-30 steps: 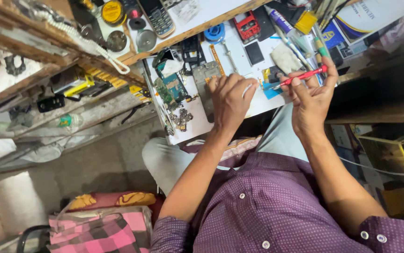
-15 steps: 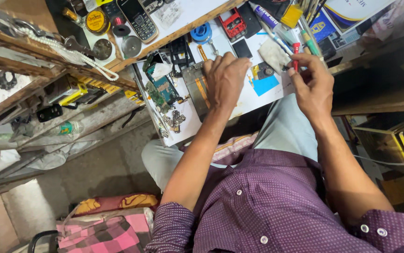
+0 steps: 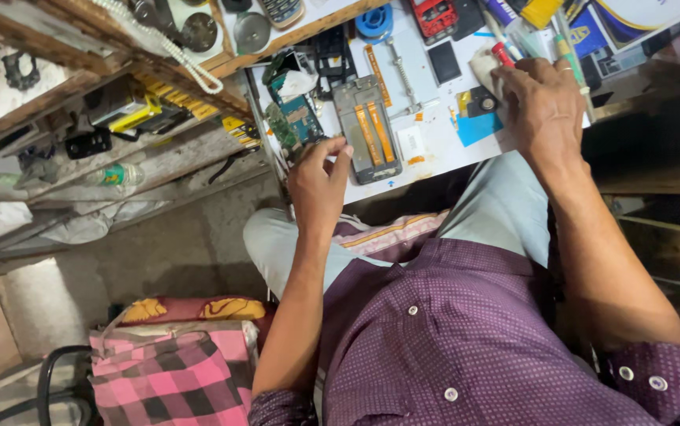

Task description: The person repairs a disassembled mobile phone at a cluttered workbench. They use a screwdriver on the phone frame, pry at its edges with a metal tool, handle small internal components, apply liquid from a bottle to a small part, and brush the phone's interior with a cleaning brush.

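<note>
An opened phone frame with two orange strips lies on the white worktop. My left hand rests at its lower left corner, fingers apart, fingertips touching the frame's edge, beside green circuit boards. My right hand lies farther right on the worktop, fingers curled over a red-handled tool whose red end pokes out above the knuckles. A small black part and a blue card sit just left of that hand.
A blue spool, a red box, a small black screen and pens crowd the worktop's far side. A wooden shelf on the left holds round tins and yellow-black tools. A pink checked bag stands on the floor.
My left hand slid off the phone frame to its lower left corner, uncovering it. My right hand came down onto the worktop with the red tool.
</note>
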`<state>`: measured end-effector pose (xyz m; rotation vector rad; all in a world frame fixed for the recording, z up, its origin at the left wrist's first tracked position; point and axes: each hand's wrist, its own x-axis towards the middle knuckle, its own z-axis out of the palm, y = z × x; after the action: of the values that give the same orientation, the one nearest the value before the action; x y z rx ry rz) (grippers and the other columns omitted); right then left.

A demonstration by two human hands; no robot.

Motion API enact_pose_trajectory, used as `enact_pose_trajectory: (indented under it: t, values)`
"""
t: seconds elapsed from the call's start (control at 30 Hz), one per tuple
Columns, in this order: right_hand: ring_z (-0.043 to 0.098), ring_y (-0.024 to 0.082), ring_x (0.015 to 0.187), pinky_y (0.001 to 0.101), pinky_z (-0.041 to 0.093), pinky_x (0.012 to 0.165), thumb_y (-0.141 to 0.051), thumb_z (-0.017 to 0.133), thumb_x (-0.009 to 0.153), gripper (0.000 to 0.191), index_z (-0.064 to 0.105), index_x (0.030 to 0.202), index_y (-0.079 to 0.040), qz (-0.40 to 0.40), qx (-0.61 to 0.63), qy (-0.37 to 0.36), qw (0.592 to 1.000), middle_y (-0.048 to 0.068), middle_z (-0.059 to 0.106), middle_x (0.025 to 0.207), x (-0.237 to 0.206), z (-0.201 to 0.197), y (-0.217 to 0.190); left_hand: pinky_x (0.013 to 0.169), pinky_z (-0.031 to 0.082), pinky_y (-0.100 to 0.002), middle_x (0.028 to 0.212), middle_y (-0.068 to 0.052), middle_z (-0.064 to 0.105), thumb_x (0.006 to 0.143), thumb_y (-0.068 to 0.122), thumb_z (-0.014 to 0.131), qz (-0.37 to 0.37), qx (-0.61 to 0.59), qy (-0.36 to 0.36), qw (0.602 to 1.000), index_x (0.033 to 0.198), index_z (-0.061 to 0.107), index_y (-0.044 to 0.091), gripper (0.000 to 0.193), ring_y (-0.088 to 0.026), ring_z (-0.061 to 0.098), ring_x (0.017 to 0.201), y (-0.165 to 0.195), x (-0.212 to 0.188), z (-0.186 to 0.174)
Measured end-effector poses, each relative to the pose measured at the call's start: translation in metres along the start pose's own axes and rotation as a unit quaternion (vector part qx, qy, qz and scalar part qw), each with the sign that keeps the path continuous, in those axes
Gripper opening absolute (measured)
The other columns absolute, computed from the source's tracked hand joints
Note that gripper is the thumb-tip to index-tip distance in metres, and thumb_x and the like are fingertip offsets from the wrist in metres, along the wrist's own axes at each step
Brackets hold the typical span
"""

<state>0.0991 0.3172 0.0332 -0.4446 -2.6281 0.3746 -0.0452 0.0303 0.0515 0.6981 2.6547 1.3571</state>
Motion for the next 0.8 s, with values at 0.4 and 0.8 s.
enact_pose_trajectory:
  t: [0.4,0.8]
  values:
    - [0.066,0.033,0.107,0.0423,0.054,0.092,-0.004,0.073,0.092,0.02,0.071,0.111,-0.01,-0.117,0.225,-0.068,0.965,0.009,0.071,0.115,-0.016,0.008,-0.075,0.07,0.057,-0.033,0.096,-0.009,0.078,0.089,0.021,0.077,-0.078,-0.024,0.024,0.996,0.105,0.072,0.004,0.024,-0.019,0.073,0.072,-0.015,0.002,0.008]
    - [0.063,0.031,0.097,0.0428,0.052,0.085,-0.011,0.079,0.09,0.017,0.076,0.107,-0.01,-0.076,0.196,-0.089,0.974,0.006,0.07,0.118,-0.021,0.026,-0.118,0.065,0.058,-0.031,0.088,-0.01,0.076,0.085,0.013,0.082,-0.111,-0.119,0.039,0.986,0.124,0.053,0.004,0.05,-0.016,0.072,0.071,-0.021,0.004,0.026]
